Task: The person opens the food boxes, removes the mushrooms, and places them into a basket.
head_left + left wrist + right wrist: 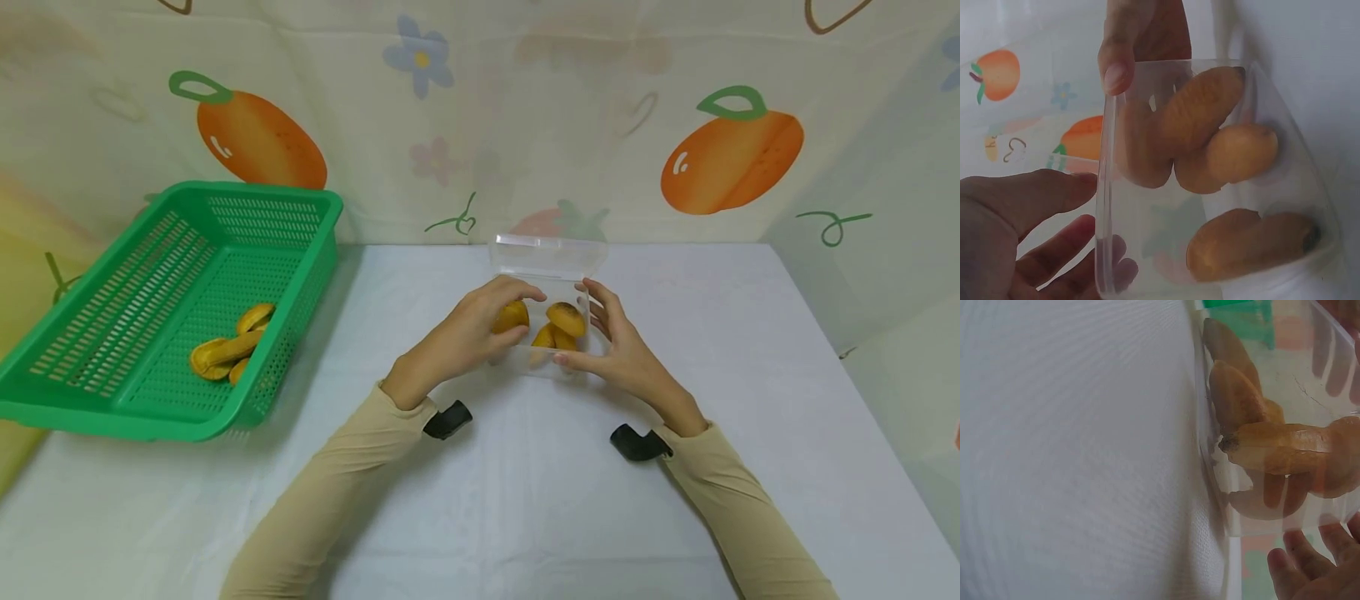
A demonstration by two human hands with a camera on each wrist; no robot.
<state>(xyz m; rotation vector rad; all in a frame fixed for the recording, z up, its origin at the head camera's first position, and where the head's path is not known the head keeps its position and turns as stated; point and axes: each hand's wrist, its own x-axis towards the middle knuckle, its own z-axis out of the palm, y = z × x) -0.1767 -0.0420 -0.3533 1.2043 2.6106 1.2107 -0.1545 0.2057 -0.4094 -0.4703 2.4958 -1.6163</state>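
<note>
A clear plastic box (532, 362) with its hinged lid (551, 254) raised stands near the back of the table. Inside lie several small, plump bananas (566, 318), brownish yellow with dark tips. Over the box's left side is my left hand (480, 321), thumb and fingers apart. In the left wrist view its thumb (1066, 190) is beside the rim, and a banana (1250, 244) lies deeper in the box, clear of the fingers. My right hand (626, 346) holds the box's right side, thumb at the front rim, fingers towards the back corner.
At the left, a green slotted basket (296, 321) holds several more bananas (225, 350). A white cloth covers the table (540, 517). Behind it hangs a fruit-patterned curtain (480, 108). Black wrist devices (636, 442) stick out from both sleeves.
</note>
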